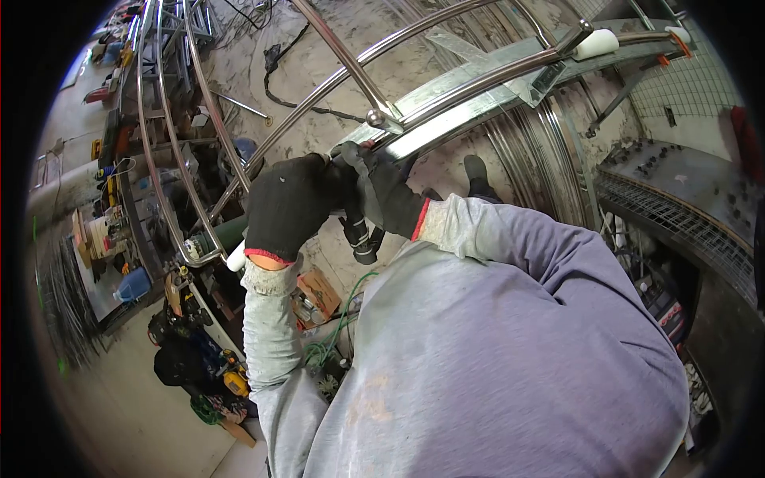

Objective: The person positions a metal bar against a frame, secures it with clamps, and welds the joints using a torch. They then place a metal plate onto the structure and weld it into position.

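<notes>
My left hand (288, 205), in a black glove, grips the body of a hand-held power tool (217, 235) with a green body. My right hand (381, 191), also in a black glove, is closed around the tool's black side handle (360, 237). Both hands hold the tool up against a curved stainless steel tube frame (446, 84). The working end of the tool is hidden behind my gloves. A small round steel ball (374, 118) sits on the frame just above my right hand.
More bent steel tubes (171, 127) stand to the left. A black cable (287, 99) lies on the concrete floor. Tools and a blue bottle (134, 285) crowd the shelves on the left. A metal bench (677, 183) with mesh stands on the right. A green cord (339, 323) hangs below.
</notes>
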